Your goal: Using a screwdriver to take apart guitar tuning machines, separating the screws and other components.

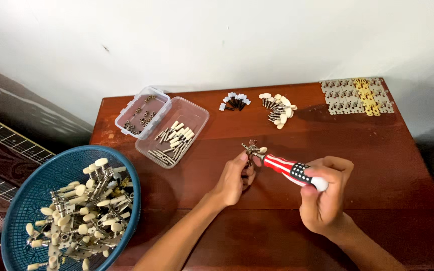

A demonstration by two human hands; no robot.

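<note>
Metal tuner (251,148) with a cream knob, being pinched over the wooden table (377,150) by the left hand (234,178), fingers closed round its plate. Likely light, stiff and fiddly; best gripped by the flat plate. Right hand (325,200) wrapping tightly round a striped screwdriver (290,169), tip meeting the tuner. Resting nearby: blue mesh basket (31,195) of tuners, clear plastic box (197,120).
</note>
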